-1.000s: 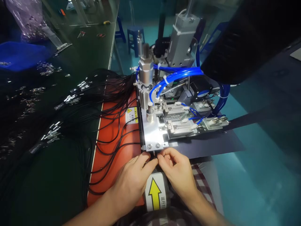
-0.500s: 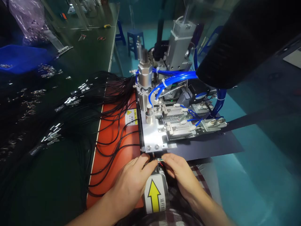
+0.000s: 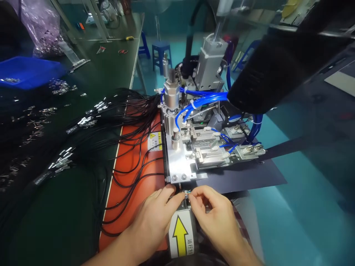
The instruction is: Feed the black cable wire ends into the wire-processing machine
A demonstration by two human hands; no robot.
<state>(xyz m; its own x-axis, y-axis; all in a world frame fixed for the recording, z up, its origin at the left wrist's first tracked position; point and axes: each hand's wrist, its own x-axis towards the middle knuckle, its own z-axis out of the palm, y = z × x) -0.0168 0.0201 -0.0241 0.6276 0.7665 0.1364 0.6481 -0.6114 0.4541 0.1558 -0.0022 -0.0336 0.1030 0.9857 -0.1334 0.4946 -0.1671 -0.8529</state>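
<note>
At the front of a metal machine (image 3: pixel 177 164), both my hands meet over a small dark fixture. My left hand (image 3: pixel 155 212) is closed, thumb and fingers pinching a cable end whose thin coloured wires (image 3: pixel 188 191) fan out to the right. My right hand (image 3: pixel 215 210) has its thumb and index finger pinched at those wires, the other fingers curled in. Just below the fingertips lies the track cover with a yellow arrow (image 3: pixel 181 231). The fingers hide most of the cable end.
Black cables (image 3: pixel 135 177) trail across the orange base (image 3: pixel 151 192) at left, with bundled metal-tipped ends on the green table. A blue bin (image 3: pixel 30 72) stands at far left. Blue air tubes (image 3: pixel 210 98) and a thick black tube (image 3: pixel 257 74) hang above the machine.
My right hand has turned and drawn its fingers in more, its thumb now at the wires. A red wire that stuck out below no longer shows. My left hand stays nearly put.
</note>
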